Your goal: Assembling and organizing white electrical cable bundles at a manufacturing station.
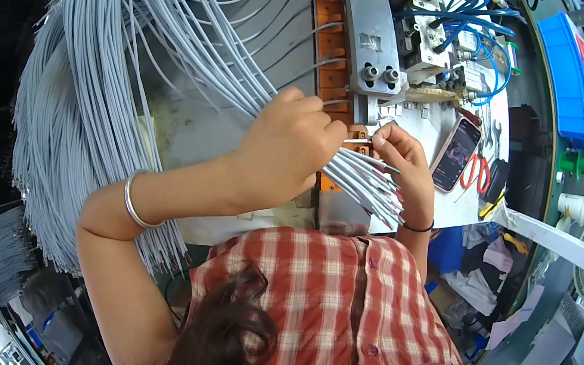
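Below the checked red shirt at lower centre, the left hand pinches one grey wire toward the orange fixture, the right hand clutches a wire bundle; seating it seemingly needs careful alignment.

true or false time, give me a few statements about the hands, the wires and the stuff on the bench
1. The left hand grips grey wires. True.
2. The right hand is empty. False: it holds a bunch of wire ends.
3. A phone lies on the bench, right of the hands. True.
4. The scissors have blue handles. False: they are red.
5. A bangle sits on the left wrist. True.
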`<state>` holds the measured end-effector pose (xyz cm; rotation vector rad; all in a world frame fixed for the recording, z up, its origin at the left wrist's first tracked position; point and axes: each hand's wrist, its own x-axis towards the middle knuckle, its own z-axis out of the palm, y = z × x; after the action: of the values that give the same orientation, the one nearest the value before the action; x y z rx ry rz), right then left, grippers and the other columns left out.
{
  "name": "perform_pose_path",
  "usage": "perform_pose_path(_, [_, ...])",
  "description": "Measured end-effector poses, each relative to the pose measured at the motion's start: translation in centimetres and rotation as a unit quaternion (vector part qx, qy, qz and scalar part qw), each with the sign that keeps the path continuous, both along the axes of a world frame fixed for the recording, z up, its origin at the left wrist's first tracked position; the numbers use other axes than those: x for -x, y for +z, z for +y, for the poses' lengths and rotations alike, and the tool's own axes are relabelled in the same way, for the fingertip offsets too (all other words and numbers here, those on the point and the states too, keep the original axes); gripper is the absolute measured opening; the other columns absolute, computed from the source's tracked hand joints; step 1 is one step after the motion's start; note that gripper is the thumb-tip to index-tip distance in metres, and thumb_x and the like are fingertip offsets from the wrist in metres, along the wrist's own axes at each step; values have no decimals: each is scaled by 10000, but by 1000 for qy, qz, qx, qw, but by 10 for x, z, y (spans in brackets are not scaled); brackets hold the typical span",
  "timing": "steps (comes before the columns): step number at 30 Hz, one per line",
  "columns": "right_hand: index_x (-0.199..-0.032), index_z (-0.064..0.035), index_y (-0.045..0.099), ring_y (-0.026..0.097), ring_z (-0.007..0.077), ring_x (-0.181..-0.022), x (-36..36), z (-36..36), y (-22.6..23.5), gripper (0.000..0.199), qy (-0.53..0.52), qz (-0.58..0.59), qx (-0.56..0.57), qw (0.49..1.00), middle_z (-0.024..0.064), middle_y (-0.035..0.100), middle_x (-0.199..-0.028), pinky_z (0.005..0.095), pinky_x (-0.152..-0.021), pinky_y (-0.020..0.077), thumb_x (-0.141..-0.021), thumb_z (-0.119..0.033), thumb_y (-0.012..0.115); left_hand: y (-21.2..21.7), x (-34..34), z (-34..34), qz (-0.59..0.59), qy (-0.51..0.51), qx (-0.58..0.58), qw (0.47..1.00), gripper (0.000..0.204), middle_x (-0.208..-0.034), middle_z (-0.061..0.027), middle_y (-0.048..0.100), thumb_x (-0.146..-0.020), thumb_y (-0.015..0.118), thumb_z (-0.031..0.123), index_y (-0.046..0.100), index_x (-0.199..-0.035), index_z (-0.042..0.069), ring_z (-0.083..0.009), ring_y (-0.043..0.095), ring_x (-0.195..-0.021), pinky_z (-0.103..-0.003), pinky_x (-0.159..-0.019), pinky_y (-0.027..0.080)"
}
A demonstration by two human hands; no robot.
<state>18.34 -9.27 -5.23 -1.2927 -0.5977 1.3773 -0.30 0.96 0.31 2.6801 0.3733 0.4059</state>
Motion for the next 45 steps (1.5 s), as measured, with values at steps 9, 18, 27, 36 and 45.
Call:
perform_pose_path(9, [-863,-8,535,409,15,-514,0,-7,9,68,21,-55,23,998,-33,463,-604,155,-440,294,-828,-55,568,-5,-1,-3,-17,-8,-51,998,167,-680,-66,470,-535,561,-20,482,-666,46,-244,451,-651,-341,-631,378])
perform_pose_path(18, [-853,35,582,537,63,-638,6,-12,15,83,-46,-116,-47,991,26,580,-708,169,-549,396,-793,-15,607,6,0,-1,6,-24,1,1000,143,-711,-70,517,-582,602,30,530,-704,45,-230,501,-728,-334,-638,406])
perform_pose_path(27, [-820,32,585,543,70,-642,9,-12,17,67,-78,-102,-46,991,51,599,-730,176,-552,407,-793,-25,607,5,2,-3,11,-8,2,1000,198,-696,-74,482,-520,565,-15,499,-699,34,-245,463,-711,-343,-618,381])
perform_pose_path(36, [-789,37,597,500,45,-522,3,-10,15,71,11,33,-116,993,38,594,-690,158,-452,386,-770,-22,632,5,2,-1,-9,-13,36,999,212,-680,-78,449,-499,543,-38,462,-679,38,-246,442,-701,-340,-609,369])
perform_pose_path(45, [-770,3,549,479,47,-556,4,-8,12,48,-20,-75,-65,995,27,569,-712,165,-489,366,-793,-11,589,-5,0,-3,-39,-48,10,998,208,-674,-76,437,-514,535,-41,472,-695,38,-244,442,-694,-335,-618,364])
